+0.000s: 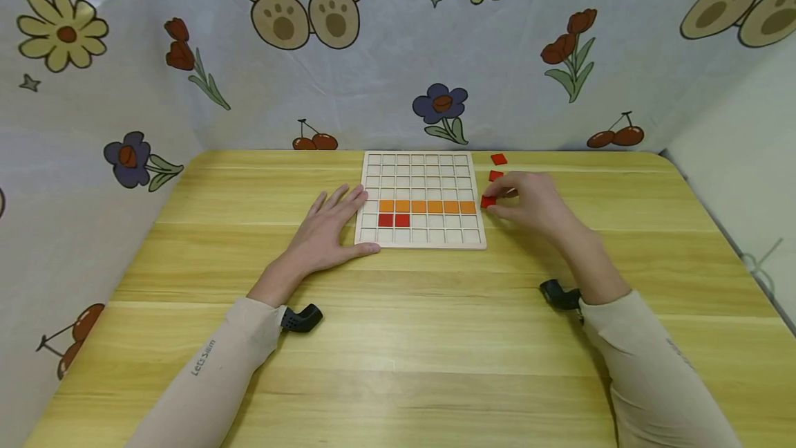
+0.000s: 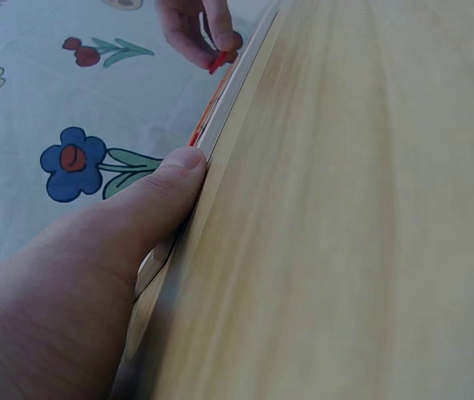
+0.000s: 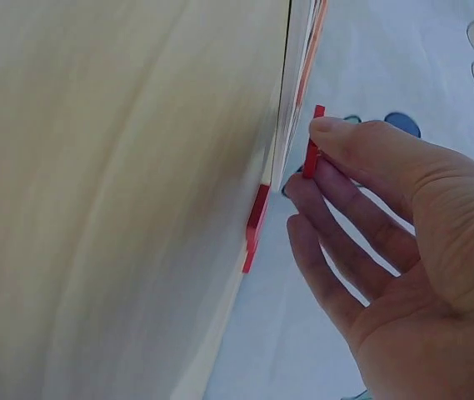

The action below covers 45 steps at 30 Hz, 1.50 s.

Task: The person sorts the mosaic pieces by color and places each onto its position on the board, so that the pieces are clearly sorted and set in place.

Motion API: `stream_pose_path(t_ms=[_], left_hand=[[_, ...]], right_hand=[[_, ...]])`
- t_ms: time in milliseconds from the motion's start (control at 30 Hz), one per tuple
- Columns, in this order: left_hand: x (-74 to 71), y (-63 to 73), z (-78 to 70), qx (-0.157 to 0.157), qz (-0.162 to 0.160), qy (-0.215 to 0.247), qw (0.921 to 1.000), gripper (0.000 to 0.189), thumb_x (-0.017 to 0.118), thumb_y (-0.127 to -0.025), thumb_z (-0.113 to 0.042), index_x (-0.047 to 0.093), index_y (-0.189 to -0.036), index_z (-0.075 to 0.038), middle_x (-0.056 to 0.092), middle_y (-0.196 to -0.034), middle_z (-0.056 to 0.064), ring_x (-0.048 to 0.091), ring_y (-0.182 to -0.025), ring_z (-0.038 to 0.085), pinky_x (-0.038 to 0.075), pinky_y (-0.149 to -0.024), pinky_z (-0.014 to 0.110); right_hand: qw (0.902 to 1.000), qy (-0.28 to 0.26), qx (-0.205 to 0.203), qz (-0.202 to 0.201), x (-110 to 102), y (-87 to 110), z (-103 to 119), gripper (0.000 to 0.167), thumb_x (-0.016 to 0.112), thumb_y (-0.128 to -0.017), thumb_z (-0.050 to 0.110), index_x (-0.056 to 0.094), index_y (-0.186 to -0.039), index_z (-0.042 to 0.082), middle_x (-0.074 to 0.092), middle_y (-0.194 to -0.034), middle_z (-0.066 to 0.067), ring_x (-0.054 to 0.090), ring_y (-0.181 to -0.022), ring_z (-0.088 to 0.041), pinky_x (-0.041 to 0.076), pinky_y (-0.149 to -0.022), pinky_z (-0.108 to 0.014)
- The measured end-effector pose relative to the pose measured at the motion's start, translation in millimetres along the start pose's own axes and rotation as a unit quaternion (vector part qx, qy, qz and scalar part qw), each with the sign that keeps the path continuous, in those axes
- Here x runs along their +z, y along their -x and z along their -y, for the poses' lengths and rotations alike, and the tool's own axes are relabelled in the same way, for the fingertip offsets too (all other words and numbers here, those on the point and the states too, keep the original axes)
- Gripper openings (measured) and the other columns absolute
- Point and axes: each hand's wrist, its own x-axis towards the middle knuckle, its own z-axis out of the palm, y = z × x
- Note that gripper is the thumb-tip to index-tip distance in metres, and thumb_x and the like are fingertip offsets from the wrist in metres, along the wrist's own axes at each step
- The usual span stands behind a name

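Note:
A pale wooden grid board lies flat on the table. One row of it holds several orange square tiles, and just below them two red tiles sit side by side at the left. My left hand rests at the board's left edge, fingers spread, its thumb along the near left corner. Off the board's right side, my right hand pinches a red square tile between thumb and fingertips. In the right wrist view that tile is held above the tabletop.
Beyond the right hand, two loose red tiles lie on the wooden table, right of the board. A patterned cloth hangs behind the table's far edge. Both wrists carry black devices.

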Motion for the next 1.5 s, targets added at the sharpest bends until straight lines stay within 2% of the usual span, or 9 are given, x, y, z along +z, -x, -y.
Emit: stream_pose_path(t_ms=[167, 400, 667, 900, 1267, 1500], left_hand=[[0.9, -0.3, 1.4, 0.004, 0.0, 0.002, 1.0, 0.106, 0.069, -0.089, -0.072, 0.027, -0.169, -0.017, 0.021, -0.177, 0.001, 0.012, -0.165, 0.03, 0.002, -0.134, 0.056], [-0.5, 0.9, 0.9, 0.001, 0.002, 0.006, 1.0, 0.106, 0.068, -0.089, -0.073, 0.026, -0.169, -0.017, 0.021, -0.177, 0.002, 0.012, -0.165, 0.031, 0.002, -0.134, 0.056], [0.3, -0.5, 0.3, -0.001, 0.001, 0.002, 1.0, 0.107, 0.069, -0.088, -0.074, 0.027, -0.169, -0.018, 0.021, -0.177, -0.001, 0.011, -0.165, 0.029, 0.002, -0.134, 0.055], [-0.2, 0.2, -0.6, -0.006, 0.0, 0.005, 1.0, 0.106, 0.07, -0.089, -0.072, 0.027, -0.169, -0.018, 0.021, -0.177, -0.001, 0.011, -0.165, 0.028, 0.001, -0.135, 0.053], [0.4, 0.3, -0.7, -0.01, 0.0, 0.004, 0.9999, 0.106, 0.07, -0.088, -0.073, 0.027, -0.169, -0.018, 0.021, -0.177, -0.001, 0.011, -0.165, 0.027, 0.001, -0.135, 0.053], [-0.2, 0.0, -0.9, -0.007, -0.001, 0.004, 1.0, 0.106, 0.07, -0.088, -0.072, 0.027, -0.169, -0.018, 0.022, -0.177, 0.0, 0.011, -0.165, 0.028, 0.001, -0.135, 0.053]], right_hand=[[0.9999, -0.008, -0.009, 0.001, 7.6, -8.7, 14.9, 0.018, 0.085, -0.087, 0.01, 0.081, -0.104, 0.008, 0.079, -0.103, -0.008, 0.07, -0.099, -0.029, 0.058, -0.093, -0.049], [0.9979, -0.028, -0.051, 0.028, 23.6, -24.7, 45.0, 0.017, 0.085, -0.088, 0.009, 0.08, -0.105, 0.006, 0.078, -0.1, -0.007, 0.071, -0.098, -0.026, 0.061, -0.092, -0.046], [0.9967, -0.034, -0.046, 0.058, 39.7, -29.4, 74.5, 0.02, 0.086, -0.089, 0.014, 0.08, -0.108, 0.011, 0.077, -0.103, -0.002, 0.066, -0.098, -0.022, 0.058, -0.092, -0.039], [0.9957, -0.032, -0.058, 0.065, 49.2, -29.2, 81.3, 0.015, 0.083, -0.089, 0.008, 0.081, -0.104, 0.009, 0.077, -0.101, -0.003, 0.067, -0.093, -0.021, 0.058, -0.088, -0.036], [0.9929, -0.009, -0.104, 0.057, 53.8, -26.0, 88.1, 0.016, 0.086, -0.088, 0.007, 0.083, -0.104, 0.008, 0.079, -0.103, -0.004, 0.071, -0.098, -0.022, 0.061, -0.09, -0.038], [0.9936, 0.016, -0.091, 0.065, 51.9, -24.6, 95.1, 0.02, 0.086, -0.088, 0.007, 0.082, -0.108, 0.008, 0.08, -0.105, -0.005, 0.072, -0.096, -0.021, 0.062, -0.092, -0.037]])
